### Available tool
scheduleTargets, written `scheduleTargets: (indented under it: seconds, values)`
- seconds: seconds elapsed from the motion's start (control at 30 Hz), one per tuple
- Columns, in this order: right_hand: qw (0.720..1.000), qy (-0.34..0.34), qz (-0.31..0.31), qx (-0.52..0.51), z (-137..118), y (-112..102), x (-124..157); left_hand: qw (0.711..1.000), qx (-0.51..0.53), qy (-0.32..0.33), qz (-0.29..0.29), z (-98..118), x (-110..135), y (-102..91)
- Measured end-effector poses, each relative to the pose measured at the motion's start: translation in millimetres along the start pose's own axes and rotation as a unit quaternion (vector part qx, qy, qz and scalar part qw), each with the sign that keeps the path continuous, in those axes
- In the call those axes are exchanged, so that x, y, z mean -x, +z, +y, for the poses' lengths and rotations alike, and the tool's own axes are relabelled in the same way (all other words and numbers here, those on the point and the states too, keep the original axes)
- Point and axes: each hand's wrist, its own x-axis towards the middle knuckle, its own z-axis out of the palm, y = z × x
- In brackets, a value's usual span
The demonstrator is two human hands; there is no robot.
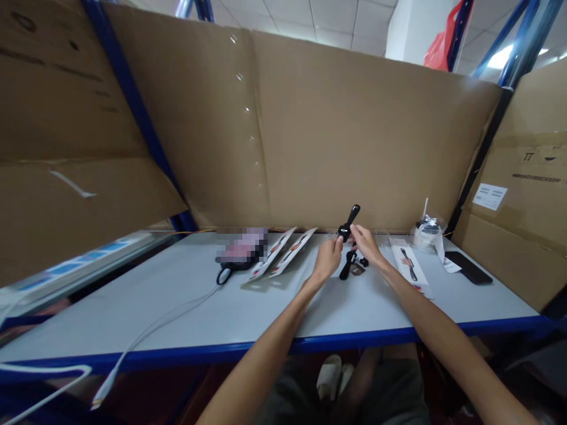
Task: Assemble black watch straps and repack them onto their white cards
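Above the table, a black tool (353, 213) with a glossy paddle-shaped handle and a blocky middle is held up at a tilt; its exact kind is unclear. My left hand (328, 257) is closed around its lower part, thumb on the block. The fingers of my right hand (365, 242) are bent against the block's right side, pinching there. Below my hands lies a second black handled piece (346, 269), partly hidden, with small black parts (364, 262) and a brownish flat piece (357, 270) beside it.
Two printed cards (290, 254) lean at the left, near a pinkish device (243, 247) with a white cable (163, 321). On the right are a printed package (410, 265), a plastic-wrapped cup (427, 235) and a black phone (468, 267). Cardboard walls (354, 130) enclose the table (177, 301).
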Motion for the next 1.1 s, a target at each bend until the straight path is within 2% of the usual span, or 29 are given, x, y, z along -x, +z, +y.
scheduleTargets:
  seconds: [0.07,0.1,0.17,0.23,0.27,0.47,0.57,0.63,0.73,0.83,0.93,1.1]
  values:
    - [0.995,-0.058,0.049,0.062,-2.3,-1.4,1.1,0.984,-0.166,0.039,0.052,3.5,4.2,-1.2]
    - [0.995,-0.069,0.037,0.066,-3.8,-1.6,1.8,0.97,-0.233,0.043,0.06,5.8,6.9,-2.0]
    - [0.998,-0.037,-0.053,0.024,-7.3,-1.2,3.1,0.947,-0.315,0.034,0.052,11.3,12.5,-3.8]
    - [0.989,0.019,-0.141,-0.047,-11.1,0.0,4.5,0.933,-0.358,0.023,0.035,16.5,16.7,-5.5]
    - [0.983,0.039,-0.162,-0.08,-12.8,0.6,5.2,0.928,-0.371,0.018,0.027,18.4,18.0,-6.3]
    - [0.952,0.115,-0.194,-0.209,-16.0,0.9,6.7,0.906,-0.423,0.016,-0.002,17.6,17.6,-8.0]
    - [0.953,0.119,-0.179,-0.216,-12.4,0.5,5.0,0.9,-0.435,0.018,-0.005,14.8,16.6,-7.3]
    - [0.968,0.088,-0.161,-0.17,-8.3,0.7,4.7,0.899,-0.437,0.021,-0.005,13.3,15.8,-6.6]
    - [0.994,-0.03,-0.103,-0.022,-1.5,2.2,6.9,0.905,-0.425,0.022,-0.002,11.0,13.8,-5.4]
    - [0.989,-0.124,-0.031,0.075,2.6,5.0,10.3,0.914,-0.405,0.013,0.011,9.0,11.6,-4.4]
    - [0.991,-0.123,-0.009,0.054,2.2,7.6,11.9,0.922,-0.387,0.006,0.025,7.9,9.7,-4.6]
    - [0.989,-0.138,-0.023,0.053,0.1,10.3,12.5,0.93,-0.368,0.003,0.014,6.2,7.1,-6.5]
